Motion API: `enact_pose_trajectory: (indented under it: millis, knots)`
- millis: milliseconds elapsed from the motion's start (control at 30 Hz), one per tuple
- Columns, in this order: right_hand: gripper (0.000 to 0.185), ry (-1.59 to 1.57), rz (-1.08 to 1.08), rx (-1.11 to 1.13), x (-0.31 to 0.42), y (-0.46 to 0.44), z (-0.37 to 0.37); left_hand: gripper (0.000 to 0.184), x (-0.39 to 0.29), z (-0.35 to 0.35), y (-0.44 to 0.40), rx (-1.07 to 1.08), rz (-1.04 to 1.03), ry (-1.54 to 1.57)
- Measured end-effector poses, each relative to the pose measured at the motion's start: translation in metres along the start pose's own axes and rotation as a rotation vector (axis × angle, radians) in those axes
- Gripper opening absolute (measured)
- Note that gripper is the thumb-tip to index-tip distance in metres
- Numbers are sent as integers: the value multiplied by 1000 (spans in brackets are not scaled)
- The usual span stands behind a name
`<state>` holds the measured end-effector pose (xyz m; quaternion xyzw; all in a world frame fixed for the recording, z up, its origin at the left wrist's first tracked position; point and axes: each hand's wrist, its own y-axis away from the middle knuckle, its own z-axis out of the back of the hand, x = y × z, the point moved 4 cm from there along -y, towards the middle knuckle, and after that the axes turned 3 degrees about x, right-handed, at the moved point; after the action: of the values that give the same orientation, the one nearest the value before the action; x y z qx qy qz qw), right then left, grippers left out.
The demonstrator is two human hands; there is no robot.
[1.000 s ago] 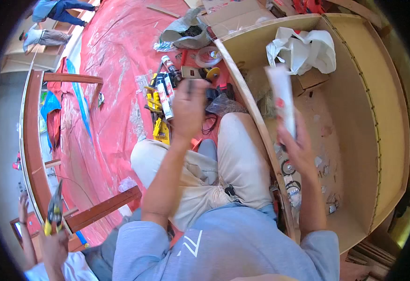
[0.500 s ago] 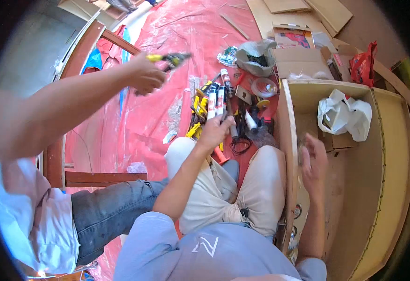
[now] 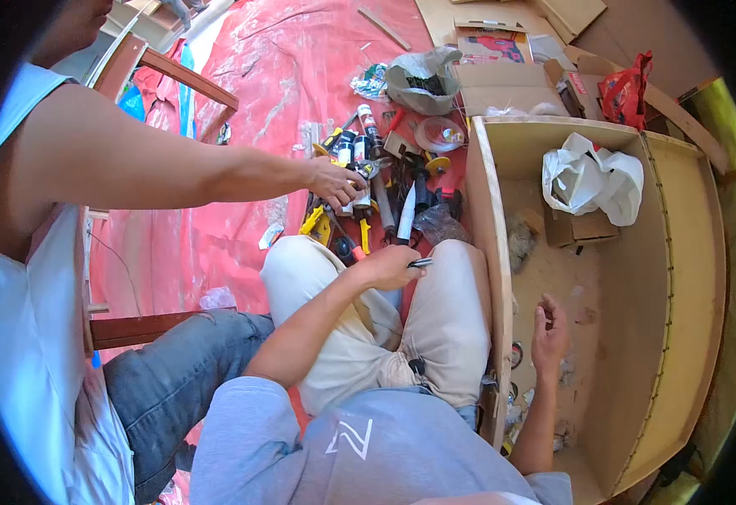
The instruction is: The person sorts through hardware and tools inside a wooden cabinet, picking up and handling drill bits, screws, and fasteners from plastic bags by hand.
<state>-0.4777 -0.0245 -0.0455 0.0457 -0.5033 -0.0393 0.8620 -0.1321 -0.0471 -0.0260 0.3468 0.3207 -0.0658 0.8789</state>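
Note:
Over my lap, my left hand is closed on a small dark metallic object, whose end pokes out past the fingers. My right hand hangs over the inside of the wooden box, fingers loosely curled and apart, holding nothing. Beyond my knees lies a pile of tools with tubes, yellow-handled tools and a white-bladed or white tube-like item. A co-worker's hand reaches over the pile, at the snips.
The co-worker's arm crosses from the left. A white plastic bag sits on a carton inside the box. Grey bag, red bag and cardboard lie ahead on or near the red sheet.
The co-worker's hand has moved right and down with the snips to the tool pile. My left hand has drawn back from the pile toward my lap. My right hand has lowered inside the box.

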Motion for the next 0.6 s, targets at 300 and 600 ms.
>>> enact_pose_trajectory:
  millis: [300, 600]
  knots:
    - [28, -27, -12, 48, 9, -2, 0, 31, 10, 5, 1, -68, 109, -34]
    - [29, -114, -23, 112, -6, -4, -20, 34, 9, 6, 4, -121, 103, -6]
